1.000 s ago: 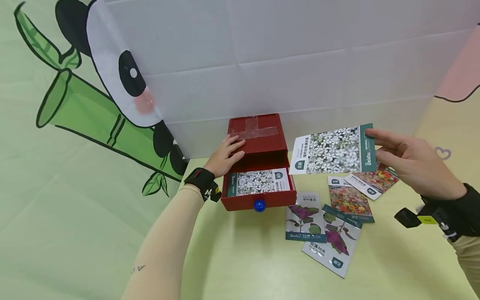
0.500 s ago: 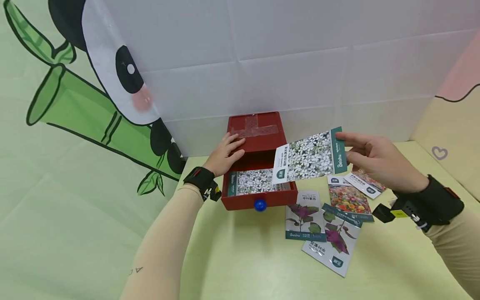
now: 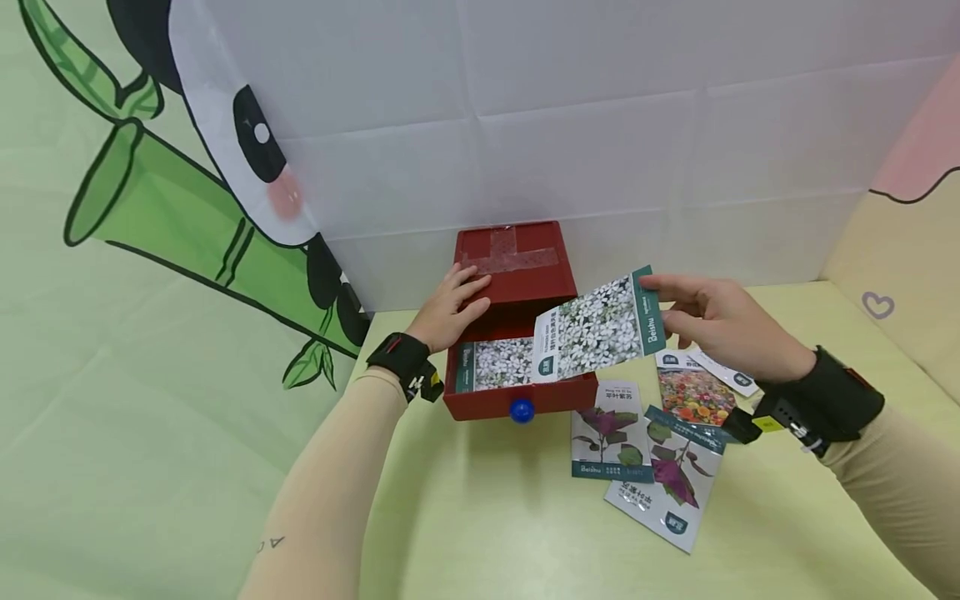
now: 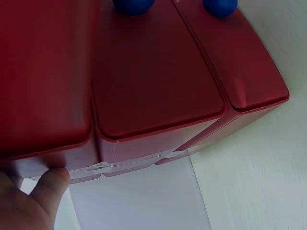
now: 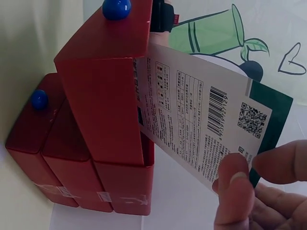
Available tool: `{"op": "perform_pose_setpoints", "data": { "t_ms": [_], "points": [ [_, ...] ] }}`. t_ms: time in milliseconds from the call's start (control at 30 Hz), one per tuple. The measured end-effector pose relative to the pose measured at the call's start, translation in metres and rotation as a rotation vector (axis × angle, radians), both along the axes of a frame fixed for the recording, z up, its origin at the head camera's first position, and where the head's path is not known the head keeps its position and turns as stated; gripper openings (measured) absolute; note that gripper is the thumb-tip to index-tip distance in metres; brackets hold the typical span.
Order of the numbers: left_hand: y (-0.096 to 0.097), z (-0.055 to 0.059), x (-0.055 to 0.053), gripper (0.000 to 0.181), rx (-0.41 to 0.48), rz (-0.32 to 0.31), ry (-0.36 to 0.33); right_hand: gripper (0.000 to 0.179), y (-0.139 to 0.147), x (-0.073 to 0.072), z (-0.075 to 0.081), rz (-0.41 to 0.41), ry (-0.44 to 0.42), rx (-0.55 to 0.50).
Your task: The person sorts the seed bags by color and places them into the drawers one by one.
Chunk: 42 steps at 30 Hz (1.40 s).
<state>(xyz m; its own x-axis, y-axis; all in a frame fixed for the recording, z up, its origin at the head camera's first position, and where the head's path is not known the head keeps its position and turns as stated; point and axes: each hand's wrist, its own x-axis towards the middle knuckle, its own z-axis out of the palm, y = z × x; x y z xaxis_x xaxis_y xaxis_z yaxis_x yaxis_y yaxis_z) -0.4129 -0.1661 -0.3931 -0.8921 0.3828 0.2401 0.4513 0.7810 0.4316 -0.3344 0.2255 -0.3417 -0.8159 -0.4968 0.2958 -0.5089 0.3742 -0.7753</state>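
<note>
My left hand (image 3: pixel 450 310) rests on the top left edge of a red drawer box (image 3: pixel 536 285), its fingers spread. The top drawer (image 3: pixel 480 406) is pulled out and holds a white-flower seed packet (image 3: pixel 498 364) lying flat. My right hand (image 3: pixel 727 325) pinches another white-flower seed packet (image 3: pixel 600 329) by its green end. That packet tilts down to the left, its white end over the drawer's right side and covering part of the packet inside. In the right wrist view, the thumb and fingers grip the packet's printed back (image 5: pixel 192 105), whose far end is behind the drawer wall.
Two purple-flower seed packets (image 3: pixel 611 437) overlap on the table right of the drawer. Mixed-flower packets (image 3: pixel 697 396) lie behind them, partly under my right wrist. Lower drawers (image 4: pixel 158 72) with blue knobs (image 4: pixel 220 5) are closed. A printed cloth (image 3: pixel 570 150) stands behind the box.
My right hand has moved left with the seed packet, from beside the box to over the drawer, and the packet's left end has tipped lower. My left hand stays on the box.
</note>
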Motion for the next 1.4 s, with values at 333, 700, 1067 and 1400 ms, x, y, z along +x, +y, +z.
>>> {"op": "perform_pose_setpoints", "data": {
  "t_ms": [333, 700, 1067, 1400],
  "points": [
    [-0.014, 0.003, 0.014, 0.054, 0.014, -0.041, -0.015, 0.043, -0.041, 0.024, -0.004, -0.010, -0.110, 0.009],
    [-0.013, 0.003, 0.013, 0.054, 0.000, -0.043, -0.010, 0.043, -0.056, 0.011, -0.011, 0.078, -0.123, -0.006],
    [-0.008, 0.001, 0.007, 0.054, -0.006, -0.010, -0.011, 0.041, -0.059, -0.011, -0.019, 0.114, -0.116, 0.017],
    [0.003, 0.001, -0.003, 0.054, -0.010, 0.030, -0.006, 0.038, -0.056, -0.037, -0.028, 0.157, -0.073, 0.044]
  ]
}}
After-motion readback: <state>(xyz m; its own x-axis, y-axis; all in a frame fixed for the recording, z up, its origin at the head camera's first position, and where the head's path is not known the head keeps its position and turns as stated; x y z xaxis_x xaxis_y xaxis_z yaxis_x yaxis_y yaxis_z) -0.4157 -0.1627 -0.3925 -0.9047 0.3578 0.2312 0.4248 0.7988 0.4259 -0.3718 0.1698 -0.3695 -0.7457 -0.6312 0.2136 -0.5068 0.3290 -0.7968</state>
